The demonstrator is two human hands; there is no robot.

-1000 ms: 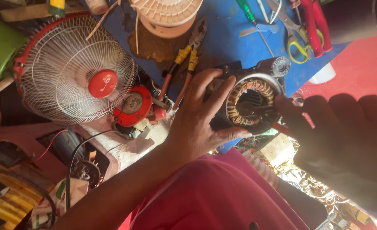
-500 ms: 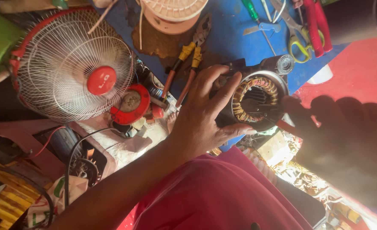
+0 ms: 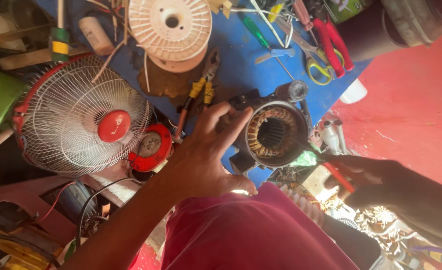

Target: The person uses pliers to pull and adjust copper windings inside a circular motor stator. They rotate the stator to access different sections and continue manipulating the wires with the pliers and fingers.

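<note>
Left hand (image 3: 206, 155) clamps the motor stator (image 3: 273, 134) mid-frame on the blue table (image 3: 241, 55), right hand (image 3: 366, 175) closed on a red-handled tool (image 3: 331, 170) at its rim, where a slip could nick the copper windings.

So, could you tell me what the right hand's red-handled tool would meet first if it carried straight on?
Likely the fan motor stator: the right hand points its red-handled tool up-left at the rim, which the left hand grips.
</note>
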